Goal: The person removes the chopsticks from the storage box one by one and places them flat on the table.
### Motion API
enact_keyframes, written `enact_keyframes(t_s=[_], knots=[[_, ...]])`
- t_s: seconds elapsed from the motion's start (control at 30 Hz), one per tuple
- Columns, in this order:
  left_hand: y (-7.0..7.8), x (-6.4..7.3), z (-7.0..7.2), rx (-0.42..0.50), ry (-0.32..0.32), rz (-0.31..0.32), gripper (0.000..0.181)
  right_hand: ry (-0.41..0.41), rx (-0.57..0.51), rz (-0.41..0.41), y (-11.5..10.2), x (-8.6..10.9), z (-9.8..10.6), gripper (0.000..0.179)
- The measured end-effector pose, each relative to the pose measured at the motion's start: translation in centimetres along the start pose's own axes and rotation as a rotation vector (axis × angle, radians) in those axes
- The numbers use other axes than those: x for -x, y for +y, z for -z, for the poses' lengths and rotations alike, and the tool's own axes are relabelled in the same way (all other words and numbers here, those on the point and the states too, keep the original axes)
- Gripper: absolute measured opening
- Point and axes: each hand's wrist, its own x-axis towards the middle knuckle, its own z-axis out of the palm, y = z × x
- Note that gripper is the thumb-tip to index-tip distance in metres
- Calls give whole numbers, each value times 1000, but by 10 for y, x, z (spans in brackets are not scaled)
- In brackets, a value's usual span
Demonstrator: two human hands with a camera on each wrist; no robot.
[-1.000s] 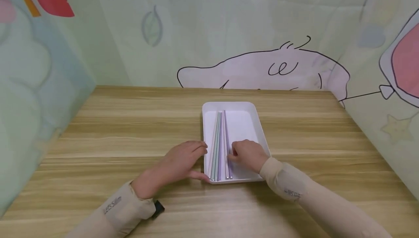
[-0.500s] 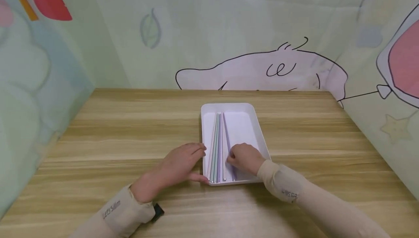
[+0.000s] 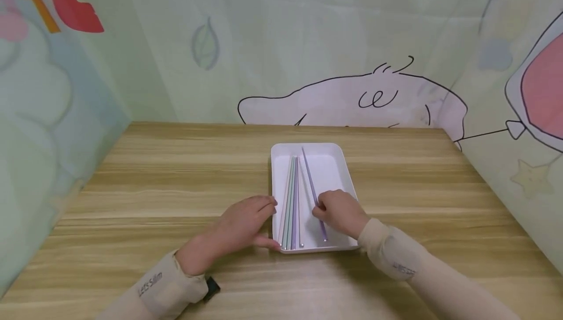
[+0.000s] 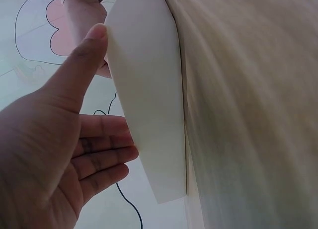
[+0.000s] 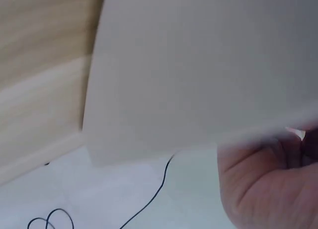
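A white rectangular tray [image 3: 327, 173] lies on the table, holding several pastel chopsticks. My right hand [image 3: 340, 210] pinches a purple chopstick [image 3: 309, 173] over the tray's middle, slanted, apart from the others. Pink, green and purple ones, among them a green chopstick [image 3: 289, 202], lie close together along the left side; a pink chopstick [image 3: 301, 217] is the rightmost of these. My left hand [image 3: 244, 220] rests at the tray's left rim, fingers and thumb spread along it. In the right wrist view the tray wall [image 5: 198, 80] hides the right fingertips and the chopstick.
The wood-grain table [image 3: 176, 173] stretches out on both sides of the tray. Behind and beside it hangs a printed cloth backdrop [image 3: 286, 41] with cartoon drawings. A dark band end [image 3: 212, 289] sticks out at the left cuff.
The right hand has taken hold of the purple chopstick and drawn it rightward, away from the pink one beside it. The left hand has stayed at the rim.
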Motion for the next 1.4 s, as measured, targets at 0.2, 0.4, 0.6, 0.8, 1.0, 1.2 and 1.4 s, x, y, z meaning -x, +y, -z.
enact_keyframes(t_s=[0.2, 0.4, 0.6, 0.8, 1.0, 1.2, 1.4], knots=[[1, 0, -3, -20, 2, -19, 70, -2, -17, -31, 14, 3, 5, 27], [3, 1, -3, -24, -22, -25, 69, -11, -36, -71, 28, 8, 8, 25], [4, 1, -2, -17, -36, -22, 69, 1, -42, -68, 40, 12, 15, 22], [2, 1, 0, -18, -33, -10, 68, 0, -35, -81, 51, 12, 23, 21], [0, 1, -1, -18, 0, -21, 66, -2, -11, -95, 61, 13, 27, 21], [-2, 3, -4, -6, 51, -46, 64, 6, -25, -102, 73, 15, 27, 21], [-3, 2, -3, 22, 45, -49, 64, 34, -28, -73, 83, 20, 27, 23]])
